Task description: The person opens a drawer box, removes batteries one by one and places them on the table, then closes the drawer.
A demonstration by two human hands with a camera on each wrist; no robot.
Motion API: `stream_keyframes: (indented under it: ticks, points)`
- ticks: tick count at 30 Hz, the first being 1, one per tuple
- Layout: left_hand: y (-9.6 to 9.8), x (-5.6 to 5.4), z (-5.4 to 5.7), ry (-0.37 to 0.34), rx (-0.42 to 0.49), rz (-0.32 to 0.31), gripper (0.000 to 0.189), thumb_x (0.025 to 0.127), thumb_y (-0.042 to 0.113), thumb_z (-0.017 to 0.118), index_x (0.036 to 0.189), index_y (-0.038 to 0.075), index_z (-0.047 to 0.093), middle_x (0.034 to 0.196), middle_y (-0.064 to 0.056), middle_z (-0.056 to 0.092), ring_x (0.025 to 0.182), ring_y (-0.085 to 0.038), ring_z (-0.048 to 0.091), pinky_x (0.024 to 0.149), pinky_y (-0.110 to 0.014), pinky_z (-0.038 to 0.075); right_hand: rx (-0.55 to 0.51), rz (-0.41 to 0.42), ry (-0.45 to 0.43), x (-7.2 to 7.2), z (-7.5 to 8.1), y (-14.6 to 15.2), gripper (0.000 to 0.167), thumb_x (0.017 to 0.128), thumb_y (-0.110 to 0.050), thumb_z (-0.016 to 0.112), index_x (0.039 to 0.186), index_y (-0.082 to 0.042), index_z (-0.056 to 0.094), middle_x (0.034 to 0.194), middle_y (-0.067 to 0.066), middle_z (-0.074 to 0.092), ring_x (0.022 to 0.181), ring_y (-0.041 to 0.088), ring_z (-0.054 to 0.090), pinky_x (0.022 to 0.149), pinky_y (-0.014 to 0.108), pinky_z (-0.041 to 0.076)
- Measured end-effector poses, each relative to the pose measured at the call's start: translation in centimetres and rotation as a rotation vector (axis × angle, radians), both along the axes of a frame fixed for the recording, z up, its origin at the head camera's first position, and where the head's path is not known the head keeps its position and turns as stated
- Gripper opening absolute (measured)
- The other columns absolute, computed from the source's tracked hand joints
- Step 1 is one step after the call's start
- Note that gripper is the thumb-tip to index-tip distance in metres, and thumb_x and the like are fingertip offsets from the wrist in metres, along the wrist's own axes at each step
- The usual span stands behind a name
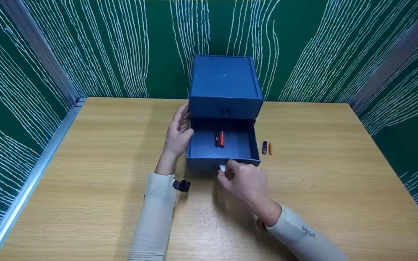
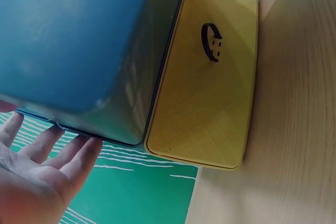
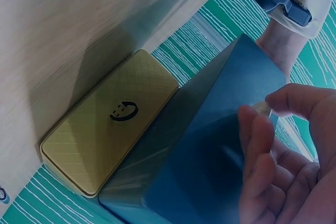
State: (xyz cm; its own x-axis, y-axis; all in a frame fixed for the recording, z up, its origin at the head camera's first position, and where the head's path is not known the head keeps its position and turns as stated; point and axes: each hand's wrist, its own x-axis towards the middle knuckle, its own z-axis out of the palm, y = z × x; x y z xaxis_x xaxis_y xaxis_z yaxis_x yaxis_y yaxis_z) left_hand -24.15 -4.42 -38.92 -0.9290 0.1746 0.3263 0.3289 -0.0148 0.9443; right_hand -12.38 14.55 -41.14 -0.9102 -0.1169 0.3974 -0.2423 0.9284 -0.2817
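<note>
A blue drawer unit (image 1: pixel 225 78) stands at the back of the table, its blue middle drawer (image 1: pixel 205 164) pulled out. Inside that drawer lie a red battery (image 1: pixel 222 139) and a black battery (image 1: pixel 217 140), side by side. My right hand (image 1: pixel 247 181) pinches the small whitish pull tab (image 3: pixel 262 108) on the drawer's front between thumb and finger. My left hand (image 1: pixel 178 136) is at the unit's left side, its extended fingers (image 2: pixel 79 163) against the blue edge in the left wrist view.
Right of the drawer, a purple battery (image 1: pixel 264 147) and an orange battery (image 1: pixel 270 148) stand or lie on the wooden table (image 1: pixel 321 188). Below the open drawer is a closed yellow drawer (image 2: pixel 205 103) with a black loop handle (image 2: pixel 211 42). Green walls (image 1: pixel 299 54) with white lines enclose the table.
</note>
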Motion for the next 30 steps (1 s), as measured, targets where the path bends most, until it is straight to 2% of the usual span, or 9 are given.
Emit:
stream_keyframes:
  ticks: [5,8,16,24,27,30]
  points:
    - [0.0,-1.4,-1.8,-0.002,-0.022,0.013,0.07,0.084,-0.007,0.046,0.15,0.011,0.031,0.153,-0.012,0.037,0.139,-0.03,0.038,0.112,-0.054,0.031,-0.006,-0.005,-0.017,0.1,-0.1,0.0,0.02,0.082,-0.033,0.071,0.076,-0.015,0.067,0.056,-0.004,0.058,0.04,0.005,0.038,0.041,0.022,0.031]
    - [0.1,-1.7,-2.2,0.009,-0.03,0.026,0.071,0.084,-0.006,0.047,0.15,0.015,0.033,0.152,-0.008,0.039,0.138,-0.026,0.039,0.111,-0.053,0.033,-0.006,-0.004,-0.027,0.1,0.0,0.0,0.02,0.082,-0.034,0.071,0.076,-0.015,0.067,0.054,-0.005,0.057,0.04,0.005,0.037,0.041,0.022,0.031]
    - [0.1,-1.8,-2.5,0.035,-0.037,0.052,0.073,0.082,-0.009,0.049,0.148,0.021,0.036,0.149,-0.002,0.043,0.135,-0.021,0.043,0.109,-0.051,0.036,0.012,0.006,-0.011,0.1,0.1,0.0,0.022,0.083,-0.036,0.069,0.076,-0.015,0.067,0.054,-0.006,0.055,0.041,0.004,0.037,0.04,0.022,0.03]
    - [0.1,-1.9,-2.5,0.06,-0.029,0.042,0.073,0.082,-0.009,0.048,0.148,0.02,0.036,0.149,-0.004,0.044,0.135,-0.024,0.044,0.108,-0.052,0.037,0.045,0.048,0.129,0.1,0.3,0.5,0.026,0.082,-0.038,0.067,0.071,-0.014,0.066,0.055,-0.005,0.055,0.044,0.008,0.041,0.039,0.021,0.024]
    - [0.1,-1.8,-2.5,0.056,-0.04,0.049,0.072,0.083,-0.009,0.048,0.148,0.021,0.037,0.149,-0.003,0.044,0.135,-0.022,0.044,0.108,-0.051,0.037,0.012,0.1,0.152,0.1,0.9,0.8,0.024,0.082,-0.037,0.067,0.072,-0.015,0.066,0.058,-0.005,0.059,0.046,0.007,0.045,0.041,0.019,0.029]
    - [0.0,-1.8,-2.5,0.055,-0.046,0.053,0.072,0.083,-0.009,0.047,0.148,0.022,0.037,0.149,-0.002,0.044,0.135,-0.022,0.044,0.108,-0.05,0.038,-0.059,0.199,0.156,0.0,1.7,1.2,0.02,0.082,-0.032,0.068,0.074,-0.014,0.067,0.063,-0.004,0.062,0.052,0.007,0.05,0.046,0.018,0.037]
